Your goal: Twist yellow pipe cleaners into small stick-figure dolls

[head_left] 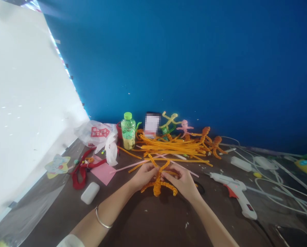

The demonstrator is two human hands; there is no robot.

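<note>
We face a blue wall [194,68] above a dark tabletop [148,219], with a white hot glue gun [235,192] lying to the right and a heap of orange pipe cleaners [171,145] straight ahead. Nearer us sits a twisted orange pipe-cleaner figure [157,185], its limbs splayed on the table. Our left hand [143,175] and right hand [180,181] are closed on its upper end from either side, almost meeting (a thin metal bangle [102,219] circles the left wrist).
</note>
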